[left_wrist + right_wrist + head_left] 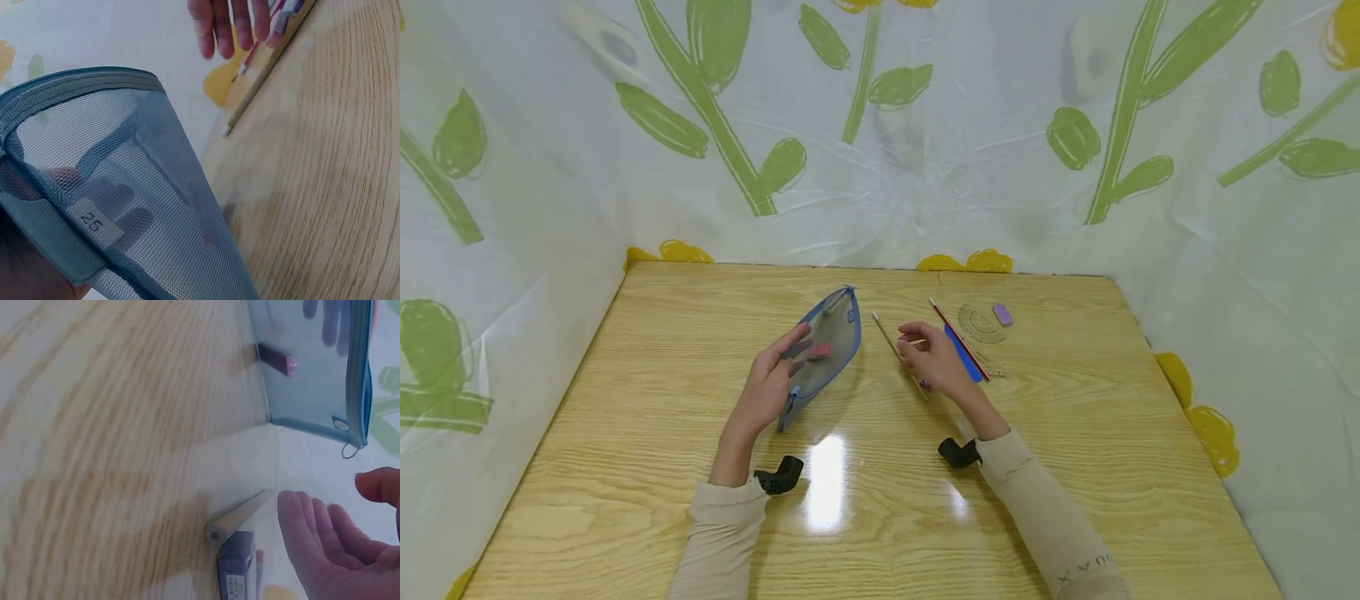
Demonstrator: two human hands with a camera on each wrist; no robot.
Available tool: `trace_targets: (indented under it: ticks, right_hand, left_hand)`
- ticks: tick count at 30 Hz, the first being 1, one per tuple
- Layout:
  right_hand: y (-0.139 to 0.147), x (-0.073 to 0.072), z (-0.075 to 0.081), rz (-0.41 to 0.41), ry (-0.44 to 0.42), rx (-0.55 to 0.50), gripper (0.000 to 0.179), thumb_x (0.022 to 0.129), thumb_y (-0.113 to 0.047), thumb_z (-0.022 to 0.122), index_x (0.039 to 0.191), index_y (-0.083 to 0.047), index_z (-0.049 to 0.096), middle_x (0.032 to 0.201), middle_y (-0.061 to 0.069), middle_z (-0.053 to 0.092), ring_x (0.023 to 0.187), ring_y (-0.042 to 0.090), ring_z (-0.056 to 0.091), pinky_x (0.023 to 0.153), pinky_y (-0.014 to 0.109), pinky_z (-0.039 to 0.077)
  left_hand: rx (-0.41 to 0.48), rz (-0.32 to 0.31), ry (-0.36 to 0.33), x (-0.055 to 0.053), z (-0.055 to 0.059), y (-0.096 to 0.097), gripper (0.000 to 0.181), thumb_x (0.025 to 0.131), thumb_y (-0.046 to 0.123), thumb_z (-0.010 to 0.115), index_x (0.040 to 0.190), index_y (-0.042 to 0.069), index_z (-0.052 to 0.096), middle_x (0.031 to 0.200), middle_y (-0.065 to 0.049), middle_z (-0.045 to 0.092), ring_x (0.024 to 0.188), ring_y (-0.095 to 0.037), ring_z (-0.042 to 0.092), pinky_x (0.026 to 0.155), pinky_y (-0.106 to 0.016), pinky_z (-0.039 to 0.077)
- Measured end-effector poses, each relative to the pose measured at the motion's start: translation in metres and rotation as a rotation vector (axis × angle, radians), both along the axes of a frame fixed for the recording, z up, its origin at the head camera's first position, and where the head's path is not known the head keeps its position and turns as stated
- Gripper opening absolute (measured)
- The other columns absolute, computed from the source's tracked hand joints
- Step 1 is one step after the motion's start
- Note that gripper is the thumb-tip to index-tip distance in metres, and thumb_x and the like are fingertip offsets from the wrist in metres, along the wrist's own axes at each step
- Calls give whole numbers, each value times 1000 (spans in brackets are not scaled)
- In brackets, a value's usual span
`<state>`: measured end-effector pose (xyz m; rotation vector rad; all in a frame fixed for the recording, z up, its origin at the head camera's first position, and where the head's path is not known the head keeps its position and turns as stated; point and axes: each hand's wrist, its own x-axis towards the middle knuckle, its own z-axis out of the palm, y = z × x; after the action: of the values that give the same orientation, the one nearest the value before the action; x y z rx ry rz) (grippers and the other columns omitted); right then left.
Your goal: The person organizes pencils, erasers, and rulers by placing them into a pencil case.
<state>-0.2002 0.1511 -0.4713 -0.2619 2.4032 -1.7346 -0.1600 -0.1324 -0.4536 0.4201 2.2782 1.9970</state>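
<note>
My left hand (767,383) grips a blue mesh zipper pouch (842,360) by its left side; its fingers show through the mesh. The pouch gapes at the top, its tag (95,223) reads 25, and a small pink block (820,352) lies inside. A little to the right, my right hand (931,358) hovers over a wood-coloured pencil (886,335) on the table. Its fingers are loosely bent with nothing between them, apart from the pencil in the right wrist view. Beside the pencil's near end sits a small purple block with a label (237,565).
Right of my right hand lie a red pencil (951,325), a flat blue piece (961,354) partly under it, a clear protractor (977,325) and a purple eraser (1002,314). Flower-patterned sheeting (970,192) walls the wooden table (625,400) at the back and sides.
</note>
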Motion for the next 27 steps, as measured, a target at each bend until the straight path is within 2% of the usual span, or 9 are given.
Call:
trace_targets:
  ticks: [6, 9, 13, 18, 23, 27]
  right_hand:
    - [1, -5, 1, -19, 4, 75, 41, 102, -10, 57, 140, 8, 52, 125, 25, 60, 111, 42, 65, 85, 43, 62]
    - [1, -8, 0, -26, -18, 109, 44, 102, -9, 58, 142, 7, 50, 125, 25, 60, 116, 41, 63, 87, 41, 61]
    - [0, -15, -3, -26, -56, 160, 45, 101, -9, 59, 143, 6, 49, 123, 24, 59, 115, 39, 64, 84, 38, 62]
    - [-9, -20, -1, -3, -89, 285, 45, 99, -8, 62, 141, 4, 51, 123, 22, 60, 112, 37, 65, 80, 37, 62]
    - [-22, -24, 2, 12, -82, 425, 48, 94, -10, 70, 138, 3, 53, 121, 20, 61, 110, 34, 62, 83, 40, 58]
    - [-28, -28, 3, 23, -72, 499, 48, 92, -7, 71, 135, 4, 55, 119, 19, 61, 105, 31, 59, 86, 42, 55]
  left_hand:
    - [-5, 4, 6, 0, 2, 2, 55, 103, -3, 19, 157, -8, 26, 161, -28, 29, 147, -45, 34, 118, -62, 33]
    - [-12, 7, 12, 0, 2, 2, 54, 103, -3, 20, 156, -8, 26, 161, -28, 30, 146, -45, 35, 117, -62, 34]
    - [-21, 9, 19, 1, 2, 1, 54, 103, -4, 20, 156, -8, 26, 161, -29, 30, 146, -45, 35, 117, -62, 34]
    - [-24, 16, 13, 2, 2, -1, 54, 103, -3, 20, 157, -8, 26, 161, -28, 29, 146, -45, 34, 118, -62, 33]
    - [-19, 13, 9, 2, 3, -2, 55, 102, -4, 19, 157, -8, 25, 161, -28, 29, 147, -45, 34, 118, -61, 33]
    - [-10, 11, 8, 2, 3, -3, 55, 102, -4, 19, 157, -8, 26, 161, -28, 29, 147, -45, 33, 118, -62, 33]
